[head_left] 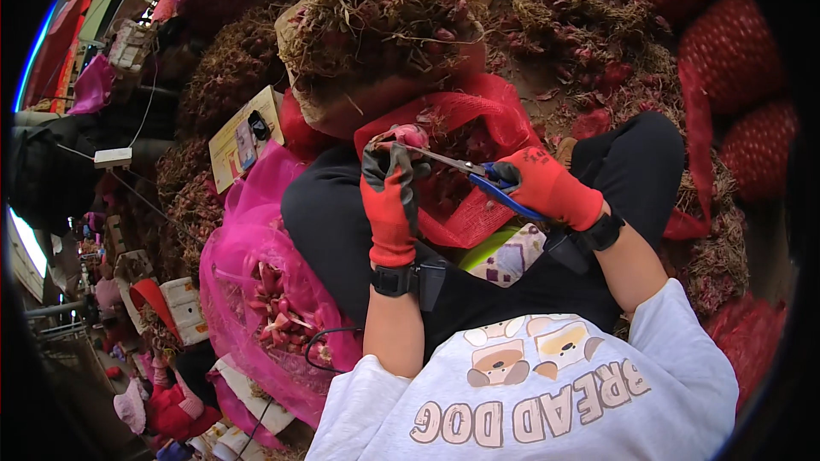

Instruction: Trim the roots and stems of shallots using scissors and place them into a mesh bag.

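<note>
My left hand (390, 209), in a red and grey work glove, is closed on a pink shallot (412, 135) held above my lap. My right hand (551, 188), gloved the same way, grips a pair of scissors (475, 171) with blue handles. The blades point left and reach the shallot beside my left fingers; whether they are cutting cannot be told. Beneath both hands an open red mesh bag (465, 230) lies between my legs, with some shallots partly hidden inside. Straight ahead, a container (342, 111) is heaped with dried shallots (384, 26), roots and stalks attached.
At my left stands a pink mesh bag (231, 248) with trimmed shallots (286, 316). A phone (246, 147) lies on a yellowish board (226, 154). Full red mesh sacks (730, 51) line the far right. Loose shallots (589, 43) cover the ground ahead. Another person (175, 401) sits at lower left.
</note>
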